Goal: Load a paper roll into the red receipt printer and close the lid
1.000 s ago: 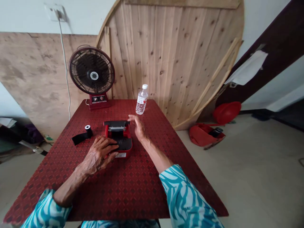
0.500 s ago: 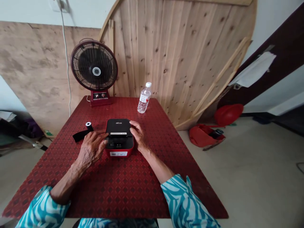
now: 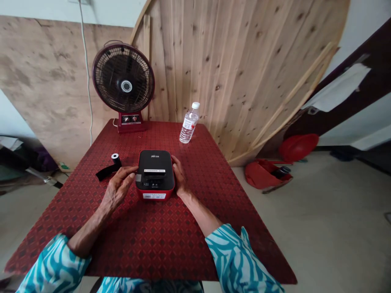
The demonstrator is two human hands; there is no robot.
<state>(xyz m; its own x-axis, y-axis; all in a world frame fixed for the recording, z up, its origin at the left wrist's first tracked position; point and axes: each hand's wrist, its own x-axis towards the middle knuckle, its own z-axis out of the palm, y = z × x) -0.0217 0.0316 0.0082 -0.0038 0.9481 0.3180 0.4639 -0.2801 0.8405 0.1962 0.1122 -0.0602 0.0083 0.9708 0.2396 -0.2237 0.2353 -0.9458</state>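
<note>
A small receipt printer (image 3: 155, 160), black on top with a red lower body, sits on the table in front of me. A white label is on its near side. My left hand (image 3: 117, 187) is at the printer's left edge, fingers stretched out, fingertips touching or just beside it. Along the right side lies my right hand (image 3: 180, 177), its fingers extended against the casing and partly hidden by it. Left of the printer stands a small black paper roll (image 3: 115, 158) with a white core end, its loose strip trailing on the table.
A dark red patterned cloth covers the table (image 3: 189, 244). At the back stand a maroon fan (image 3: 126, 87) and a clear water bottle (image 3: 187, 126) with a white cap. A red bag (image 3: 259, 175) lies on the floor to the right, and wooden boards (image 3: 232, 73) lean behind.
My right hand has slid from the printer's top right edge down onto its side. My left hand has drawn back slightly leftward from the top. The view has shifted a little.
</note>
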